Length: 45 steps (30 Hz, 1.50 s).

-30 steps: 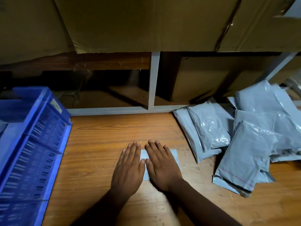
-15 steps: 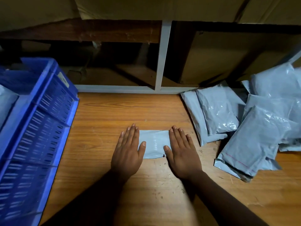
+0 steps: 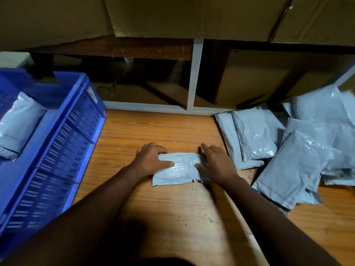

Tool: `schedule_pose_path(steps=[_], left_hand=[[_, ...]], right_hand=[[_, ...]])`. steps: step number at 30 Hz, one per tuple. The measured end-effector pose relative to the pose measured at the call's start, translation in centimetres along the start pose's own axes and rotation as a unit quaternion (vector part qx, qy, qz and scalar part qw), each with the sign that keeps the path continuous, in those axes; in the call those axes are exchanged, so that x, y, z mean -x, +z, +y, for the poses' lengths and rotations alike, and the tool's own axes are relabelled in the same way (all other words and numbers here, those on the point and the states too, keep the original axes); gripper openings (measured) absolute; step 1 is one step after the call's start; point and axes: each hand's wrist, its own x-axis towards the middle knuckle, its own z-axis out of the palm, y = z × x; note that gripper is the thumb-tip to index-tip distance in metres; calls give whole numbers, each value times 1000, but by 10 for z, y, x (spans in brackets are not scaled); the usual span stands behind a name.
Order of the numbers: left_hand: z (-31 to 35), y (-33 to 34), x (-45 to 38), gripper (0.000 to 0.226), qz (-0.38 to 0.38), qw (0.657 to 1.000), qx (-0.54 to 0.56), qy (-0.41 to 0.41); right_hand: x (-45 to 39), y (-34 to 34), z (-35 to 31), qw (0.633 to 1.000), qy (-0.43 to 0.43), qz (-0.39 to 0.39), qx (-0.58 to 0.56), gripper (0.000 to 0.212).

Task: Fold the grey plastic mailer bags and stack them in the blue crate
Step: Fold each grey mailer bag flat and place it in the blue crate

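Both grips hold the folded mailer by its ends: left hand, right hand. Long axis lies 9-to-3; blue crate sits at 9 (left hand nearer).

blue crate – cut by left edge | mailer pile – cut right, blurred

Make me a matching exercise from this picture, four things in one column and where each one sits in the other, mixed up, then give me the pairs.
Things:
1. blue crate
2. folded bag
3. pile of bags
4. cardboard boxes

Places:
A. far right of the wooden table
B. between the left hand and right hand
C. on the shelf above
D. far left of the table

Pairs: 1-D, 2-B, 3-A, 4-C
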Motion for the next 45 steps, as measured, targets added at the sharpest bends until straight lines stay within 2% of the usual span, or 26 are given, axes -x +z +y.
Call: schedule_pose_path(steps=[2,5,7,8,9,10,11,13,14,16,17,20,23,28,30,33,35,38,45], left_hand=[[2,-13,2,22,-3,998,47,31],[4,-25,10,14,61,988,113,84],[1,-27,17,24,74,987,110,88],[0,-26,19,43,54,991,92,85],[-2,-25,21,63,27,995,59,79],[-4,-24,23,71,11,997,18,75],[-5,-25,24,64,20,996,-13,80],[-8,-29,30,35,95,989,-25,110],[-8,-30,33,28,145,981,-19,129],[-11,-25,42,33,228,962,-13,150],[-15,-17,45,37,245,957,-22,154],[-30,15,57,46,185,967,-63,160],[-44,35,63,51,130,976,-52,169],[-40,30,61,42,145,973,-77,161],[-35,29,53,41,156,974,-67,152],[-19,36,36,60,120,980,-82,136],[-8,46,31,70,86,981,-117,125],[-4,59,27,81,91,981,-113,130],[-11,80,20,56,131,975,-130,121]], right_hand=[[-3,-9,0,999,-26,21,-35,42],[-2,-22,3,988,-81,99,-89,13],[-2,-31,0,979,-99,119,-134,5],[-2,-35,-2,974,-105,130,-155,3],[-2,-37,-5,968,-113,145,-171,3],[1,-39,-8,962,-125,160,-180,5],[4,-42,-10,957,-143,177,-182,7],[13,-46,-10,942,-195,217,-166,12],[18,-47,-7,934,-224,238,-144,12],[25,-44,1,925,-272,254,-84,10],[27,-39,5,927,-278,243,-63,11],[36,-8,14,956,-254,147,-29,14],[48,19,20,977,-200,63,-45,20],[40,12,-8,980,-154,111,-62,19],[26,14,-28,979,-154,122,-49,30],[8,30,-47,982,-160,102,8,51],[3,43,-52,983,-151,102,21,53],[4,62,-55,985,-130,114,19,53],[0,77,-55,989,-107,90,51,58]])
